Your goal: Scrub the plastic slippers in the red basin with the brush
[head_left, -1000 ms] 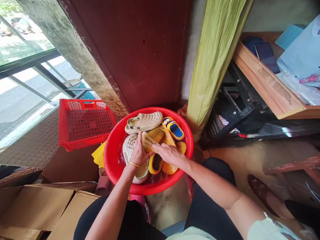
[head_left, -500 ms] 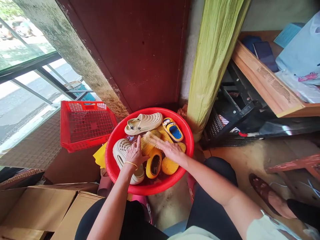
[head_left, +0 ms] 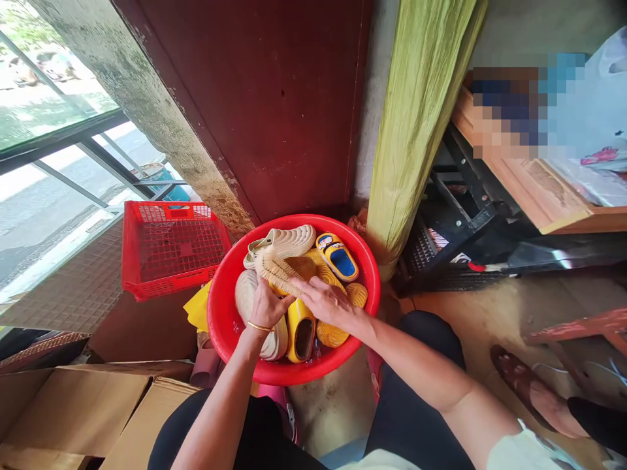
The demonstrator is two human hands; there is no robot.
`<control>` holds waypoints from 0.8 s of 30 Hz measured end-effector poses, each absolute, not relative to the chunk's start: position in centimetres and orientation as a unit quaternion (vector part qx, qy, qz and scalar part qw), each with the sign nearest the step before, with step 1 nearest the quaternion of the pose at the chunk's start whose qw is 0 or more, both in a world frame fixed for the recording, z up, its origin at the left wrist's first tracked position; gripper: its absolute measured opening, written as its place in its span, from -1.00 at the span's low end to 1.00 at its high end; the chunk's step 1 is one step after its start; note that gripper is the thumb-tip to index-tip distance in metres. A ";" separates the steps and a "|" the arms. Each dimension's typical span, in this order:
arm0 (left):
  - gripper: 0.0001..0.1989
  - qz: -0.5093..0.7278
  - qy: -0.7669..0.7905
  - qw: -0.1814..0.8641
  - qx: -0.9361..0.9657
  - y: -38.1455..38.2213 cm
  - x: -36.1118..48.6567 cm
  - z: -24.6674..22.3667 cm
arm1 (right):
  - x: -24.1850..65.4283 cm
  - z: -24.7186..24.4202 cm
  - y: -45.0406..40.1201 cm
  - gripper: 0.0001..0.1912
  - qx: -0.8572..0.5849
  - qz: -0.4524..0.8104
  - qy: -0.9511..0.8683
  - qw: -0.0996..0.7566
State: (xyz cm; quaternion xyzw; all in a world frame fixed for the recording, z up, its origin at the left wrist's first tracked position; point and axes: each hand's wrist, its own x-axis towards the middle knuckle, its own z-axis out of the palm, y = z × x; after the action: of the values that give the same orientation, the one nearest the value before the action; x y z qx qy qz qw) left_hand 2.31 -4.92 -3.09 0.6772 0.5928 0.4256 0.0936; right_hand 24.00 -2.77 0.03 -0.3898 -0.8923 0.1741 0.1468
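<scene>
A red basin (head_left: 219, 326) in front of me holds water and several pieces of footwear. In my right hand (head_left: 328, 300) is a scrub brush (head_left: 277, 269) with pale bristles, laid across a yellow shoe (head_left: 280, 291). My left hand (head_left: 268, 305) grips that shoe at its near left side; the brush and fingers cover much of it. Around it lie a cream clog (head_left: 291, 240) at the back, another pale clog (head_left: 245, 297) partly behind my left hand, a yellow clog (head_left: 300, 331), a yellow-and-blue slipper (head_left: 339, 258) and a yellow sole (head_left: 333, 334).
Left of the basin stands a red plastic crate (head_left: 171, 251), with cardboard boxes (head_left: 83, 405) nearer me. A maroon door (head_left: 274, 111) and a yellow-green curtain (head_left: 416, 130) are behind. To the right is a wooden drawer (head_left: 529, 173); another person's sandalled foot (head_left: 533, 391) rests on the floor.
The brush has moved left and towards my left hand. My left fingers, spread before, have closed round the yellow shoe. The near yellow clog has shifted slightly towards me.
</scene>
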 end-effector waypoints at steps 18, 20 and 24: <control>-0.07 0.297 0.572 0.158 0.748 -5.8 0.6 -4.7 | 25.5 0.0 -1.2 -0.41 -0.397 0.198 -0.884 0.146; -0.26 0.261 0.607 0.175 0.730 -5.7 0.3 -5.0 | 25.8 0.2 -1.6 -0.39 -0.406 0.183 -0.891 0.084; -0.30 0.225 0.621 0.163 0.733 -5.9 0.5 -4.7 | 27.9 0.0 -0.1 -0.35 -0.510 0.178 -0.842 0.011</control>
State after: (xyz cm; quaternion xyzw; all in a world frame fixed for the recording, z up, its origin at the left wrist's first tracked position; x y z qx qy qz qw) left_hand 0.52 -5.93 -4.71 0.7328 0.6209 0.2254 0.1632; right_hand 27.87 -0.15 -0.03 -0.5098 -0.8416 0.1781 0.0112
